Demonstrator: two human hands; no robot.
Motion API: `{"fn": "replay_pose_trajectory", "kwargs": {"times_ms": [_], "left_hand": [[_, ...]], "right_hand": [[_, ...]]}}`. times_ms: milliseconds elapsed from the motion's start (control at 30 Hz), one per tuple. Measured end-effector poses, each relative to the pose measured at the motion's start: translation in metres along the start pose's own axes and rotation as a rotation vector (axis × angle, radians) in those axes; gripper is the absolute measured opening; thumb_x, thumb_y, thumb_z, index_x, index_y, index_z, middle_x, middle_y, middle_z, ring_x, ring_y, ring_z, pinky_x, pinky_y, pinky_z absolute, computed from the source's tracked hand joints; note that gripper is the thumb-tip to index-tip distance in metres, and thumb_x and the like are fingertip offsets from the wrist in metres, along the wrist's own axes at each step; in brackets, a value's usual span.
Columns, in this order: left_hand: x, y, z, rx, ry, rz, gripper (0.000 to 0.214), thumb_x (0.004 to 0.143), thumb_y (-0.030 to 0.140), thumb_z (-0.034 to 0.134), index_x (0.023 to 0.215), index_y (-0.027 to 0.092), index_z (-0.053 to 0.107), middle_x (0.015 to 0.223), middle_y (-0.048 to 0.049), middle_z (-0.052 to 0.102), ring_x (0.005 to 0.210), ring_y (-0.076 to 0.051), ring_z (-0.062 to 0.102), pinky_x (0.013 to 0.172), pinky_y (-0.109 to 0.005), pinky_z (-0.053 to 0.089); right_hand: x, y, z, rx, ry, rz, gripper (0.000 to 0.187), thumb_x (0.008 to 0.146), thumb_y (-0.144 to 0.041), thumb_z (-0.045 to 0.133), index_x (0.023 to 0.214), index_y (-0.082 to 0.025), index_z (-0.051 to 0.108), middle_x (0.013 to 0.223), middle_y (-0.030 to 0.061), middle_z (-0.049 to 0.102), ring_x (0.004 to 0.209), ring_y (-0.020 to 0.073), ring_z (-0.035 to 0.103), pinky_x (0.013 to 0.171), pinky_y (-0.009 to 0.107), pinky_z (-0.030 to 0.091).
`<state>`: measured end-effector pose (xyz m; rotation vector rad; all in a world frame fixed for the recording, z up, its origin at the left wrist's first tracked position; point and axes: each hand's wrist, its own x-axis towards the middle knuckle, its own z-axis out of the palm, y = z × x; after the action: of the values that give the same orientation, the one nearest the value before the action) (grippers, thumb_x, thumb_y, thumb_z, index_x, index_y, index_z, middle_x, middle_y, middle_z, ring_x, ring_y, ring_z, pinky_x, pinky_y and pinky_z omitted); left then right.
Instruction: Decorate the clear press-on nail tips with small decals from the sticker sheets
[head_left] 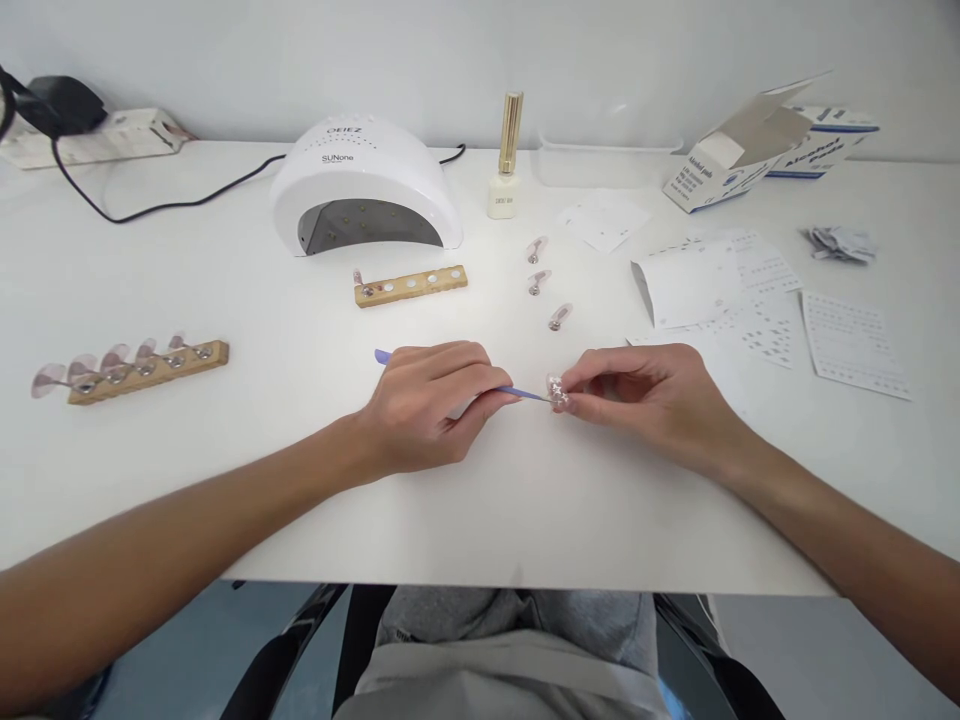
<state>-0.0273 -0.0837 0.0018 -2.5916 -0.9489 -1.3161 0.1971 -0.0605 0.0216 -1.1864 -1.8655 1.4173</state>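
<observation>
My left hand (427, 405) is closed around a thin purple tool (525, 392), gripped like a pen, its tip pointing right. That tip touches a small decorated false nail (556, 390) pinched between the fingertips of my right hand (652, 400). Both hands rest on the white table (300, 460) near its front edge, close together at the middle.
A white nail lamp (365, 187) and a gold-capped polish bottle (506, 160) stand at the back. Two wooden nail holders (410, 285) (142, 368) lie left of centre. Three loose nail tips (538, 284) sit just beyond my hands. Sticker sheets (757, 300) and an open box (757, 145) are to the right.
</observation>
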Motion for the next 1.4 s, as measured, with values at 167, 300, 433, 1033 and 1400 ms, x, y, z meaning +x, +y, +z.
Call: {"fn": "replay_pose_trajectory", "kwargs": {"times_ms": [167, 300, 433, 1033, 1400], "left_hand": [[-0.002, -0.001, 0.001, 0.016, -0.014, -0.022, 0.006, 0.079, 0.016, 0.063, 0.074, 0.017, 0.061, 0.059, 0.0013, 0.062, 0.052, -0.009, 0.058, 0.044, -0.019, 0.04], [-0.004, -0.002, 0.002, 0.019, -0.02, -0.027, 0.006, 0.077, 0.014, 0.065, 0.072, 0.016, 0.061, 0.06, 0.0011, 0.062, 0.052, -0.009, 0.058, 0.044, -0.019, 0.039], [-0.004, -0.002, 0.002, 0.014, -0.062, -0.048, 0.006, 0.077, 0.013, 0.065, 0.073, 0.015, 0.061, 0.061, 0.0004, 0.062, 0.052, -0.009, 0.057, 0.044, -0.02, 0.038], [-0.005, -0.001, 0.002, 0.055, -0.108, -0.083, 0.012, 0.081, 0.017, 0.06, 0.069, 0.016, 0.061, 0.06, 0.0003, 0.062, 0.05, -0.009, 0.054, 0.044, -0.021, 0.038], [0.018, -0.004, -0.017, -0.223, 0.035, -0.449, 0.014, 0.082, 0.015, 0.06, 0.088, 0.021, 0.071, 0.07, 0.0, 0.064, 0.062, -0.011, 0.057, 0.05, -0.024, 0.042]], "right_hand": [[-0.002, 0.004, 0.002, -0.13, 0.093, -0.19, 0.003, 0.076, -0.023, 0.069, 0.079, -0.024, 0.071, 0.078, 0.0002, 0.069, 0.067, 0.0141, 0.058, 0.064, 0.03, 0.047], [-0.002, 0.005, 0.004, -0.275, 0.157, -0.392, 0.011, 0.077, -0.013, 0.065, 0.079, -0.023, 0.07, 0.074, 0.0001, 0.067, 0.067, 0.0135, 0.059, 0.065, 0.03, 0.049], [-0.002, 0.004, 0.004, -0.382, 0.199, -0.502, 0.013, 0.077, -0.01, 0.064, 0.078, -0.021, 0.069, 0.073, 0.0021, 0.068, 0.068, 0.0141, 0.061, 0.062, 0.028, 0.05], [-0.002, 0.005, 0.002, -0.383, 0.162, -0.451, 0.014, 0.08, -0.015, 0.061, 0.079, -0.027, 0.069, 0.076, -0.0001, 0.068, 0.072, 0.016, 0.063, 0.065, 0.03, 0.051], [-0.001, 0.005, 0.003, -0.01, 0.095, -0.125, 0.006, 0.073, -0.023, 0.073, 0.079, -0.024, 0.07, 0.081, -0.0006, 0.071, 0.077, 0.0152, 0.065, 0.075, 0.029, 0.053]]}}
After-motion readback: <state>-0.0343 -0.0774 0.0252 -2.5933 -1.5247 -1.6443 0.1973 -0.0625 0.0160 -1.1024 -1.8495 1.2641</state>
